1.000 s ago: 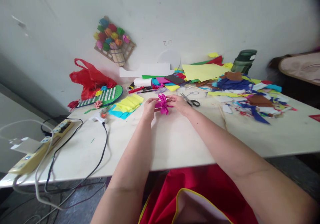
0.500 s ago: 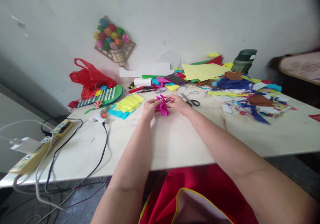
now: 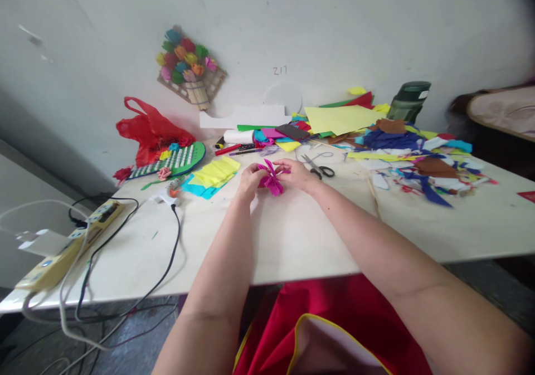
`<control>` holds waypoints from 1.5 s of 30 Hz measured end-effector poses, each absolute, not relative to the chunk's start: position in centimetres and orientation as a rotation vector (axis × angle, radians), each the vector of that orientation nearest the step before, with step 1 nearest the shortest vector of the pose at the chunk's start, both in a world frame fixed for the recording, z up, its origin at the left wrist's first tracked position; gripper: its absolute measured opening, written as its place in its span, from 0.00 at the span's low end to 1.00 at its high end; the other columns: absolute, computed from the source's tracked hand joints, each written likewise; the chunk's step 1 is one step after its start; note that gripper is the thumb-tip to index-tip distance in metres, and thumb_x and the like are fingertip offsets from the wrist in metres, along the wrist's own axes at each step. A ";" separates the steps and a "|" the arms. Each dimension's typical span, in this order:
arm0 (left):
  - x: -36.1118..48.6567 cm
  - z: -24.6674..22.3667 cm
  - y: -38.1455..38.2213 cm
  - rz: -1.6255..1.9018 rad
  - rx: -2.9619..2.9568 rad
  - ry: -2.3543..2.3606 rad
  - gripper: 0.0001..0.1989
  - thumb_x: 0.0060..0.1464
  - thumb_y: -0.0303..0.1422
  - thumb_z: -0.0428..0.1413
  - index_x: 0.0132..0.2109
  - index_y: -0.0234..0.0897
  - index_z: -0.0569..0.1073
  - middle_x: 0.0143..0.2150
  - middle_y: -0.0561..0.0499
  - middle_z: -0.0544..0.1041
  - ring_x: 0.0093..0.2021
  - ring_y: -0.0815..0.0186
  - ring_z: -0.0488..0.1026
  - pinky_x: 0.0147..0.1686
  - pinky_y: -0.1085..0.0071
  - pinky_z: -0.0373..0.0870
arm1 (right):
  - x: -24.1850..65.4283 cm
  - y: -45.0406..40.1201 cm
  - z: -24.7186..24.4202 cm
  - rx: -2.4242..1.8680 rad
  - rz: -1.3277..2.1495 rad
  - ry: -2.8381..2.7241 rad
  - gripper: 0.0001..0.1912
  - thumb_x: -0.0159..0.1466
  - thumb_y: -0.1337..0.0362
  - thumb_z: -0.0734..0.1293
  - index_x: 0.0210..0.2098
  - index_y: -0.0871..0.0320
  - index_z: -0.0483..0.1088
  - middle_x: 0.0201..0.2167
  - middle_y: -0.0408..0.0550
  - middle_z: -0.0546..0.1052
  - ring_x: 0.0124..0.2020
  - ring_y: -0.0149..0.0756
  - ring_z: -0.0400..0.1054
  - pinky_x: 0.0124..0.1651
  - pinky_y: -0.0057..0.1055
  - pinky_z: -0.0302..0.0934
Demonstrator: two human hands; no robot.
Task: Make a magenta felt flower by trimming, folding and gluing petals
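Fingers (image 3: 262, 167) of L hand (image 3: 249, 180) & R hand (image 3: 296, 175) pinch magenta paper (image 3: 273, 185), top leaning further L vs earlier.

A person's left hand (image 3: 249, 180) and right hand (image 3: 295, 174) are bare, as are both forearms (image 3: 228, 247), the right one marked by a small dark spot (image 3: 328, 209); faint creases (image 3: 212, 316) cross the inner elbows. Below the table's (image 3: 301, 247) front edge, a deep red garment (image 3: 276, 327) in soft folds shows narrow yellow piping (image 3: 310, 315) curving around a pale panel (image 3: 326, 350).

2 arms (image 3: 223, 258) extended, left hand (image 3: 249, 180) near right hand (image 3: 297, 174), fingers bent
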State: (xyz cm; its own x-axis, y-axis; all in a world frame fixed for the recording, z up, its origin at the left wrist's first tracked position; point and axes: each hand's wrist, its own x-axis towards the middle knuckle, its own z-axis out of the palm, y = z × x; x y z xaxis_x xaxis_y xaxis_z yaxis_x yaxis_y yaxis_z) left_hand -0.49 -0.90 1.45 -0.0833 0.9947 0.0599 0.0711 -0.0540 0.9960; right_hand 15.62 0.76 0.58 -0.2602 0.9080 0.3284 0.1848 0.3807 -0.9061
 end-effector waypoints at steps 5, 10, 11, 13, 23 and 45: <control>-0.2 1.6 -1.2 1.305 1.250 1.270 0.13 0.33 0.30 0.56 0.32 0.37 0.68 0.23 0.56 0.69 0.24 0.69 0.68 0.24 0.73 0.66 | 15.6 0.5 0.8 -0.960 1.057 -1.650 0.20 0.49 0.77 0.67 0.43 0.62 0.74 0.29 0.45 0.77 0.32 0.31 0.71 0.44 0.33 0.67; 0.0 1.6 -1.3 1.312 1.277 1.270 0.13 0.34 0.29 0.56 0.33 0.36 0.69 0.24 0.56 0.68 0.22 0.70 0.66 0.22 0.74 0.66 | 15.4 0.2 1.2 -0.969 1.207 -1.551 0.17 0.53 0.77 0.65 0.41 0.63 0.74 0.26 0.43 0.76 0.28 0.29 0.69 0.38 0.30 0.68; 0.0 1.6 -1.3 1.311 1.282 1.277 0.13 0.34 0.29 0.56 0.33 0.36 0.69 0.24 0.56 0.68 0.22 0.70 0.66 0.22 0.74 0.66 | 15.4 0.1 1.2 -0.975 1.214 -1.539 0.16 0.53 0.77 0.65 0.41 0.63 0.74 0.25 0.43 0.75 0.28 0.29 0.69 0.38 0.30 0.68; 0.0 1.5 -1.2 1.308 1.290 1.287 0.13 0.35 0.29 0.56 0.34 0.37 0.69 0.25 0.56 0.68 0.23 0.70 0.67 0.22 0.73 0.66 | 15.3 0.0 1.3 -0.992 1.212 -1.529 0.16 0.53 0.77 0.65 0.41 0.64 0.74 0.23 0.42 0.74 0.27 0.28 0.69 0.37 0.29 0.67; -0.1 1.5 -1.1 1.286 1.346 1.235 0.13 0.33 0.29 0.56 0.33 0.36 0.70 0.21 0.57 0.67 0.19 0.72 0.63 0.18 0.76 0.58 | 15.6 0.7 0.4 -1.054 1.003 -1.685 0.20 0.55 0.74 0.65 0.48 0.63 0.70 0.23 0.40 0.73 0.24 0.27 0.66 0.33 0.28 0.65; 0.1 1.6 -1.3 1.283 1.358 1.226 0.15 0.32 0.29 0.56 0.34 0.33 0.73 0.24 0.52 0.74 0.21 0.70 0.66 0.21 0.74 0.58 | 15.5 1.9 -0.5 -1.187 0.607 -1.784 0.09 0.51 0.74 0.66 0.31 0.57 0.71 0.28 0.44 0.76 0.32 0.34 0.71 0.38 0.31 0.65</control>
State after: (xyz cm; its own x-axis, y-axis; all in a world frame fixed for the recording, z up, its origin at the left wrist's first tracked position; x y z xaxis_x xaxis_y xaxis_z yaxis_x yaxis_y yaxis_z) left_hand 0.10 -1.31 1.58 -0.0191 0.9911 0.1316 0.0872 -0.1295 0.9877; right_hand 15.52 1.86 -0.52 -0.1528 0.9034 0.4007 0.4720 0.4229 -0.7736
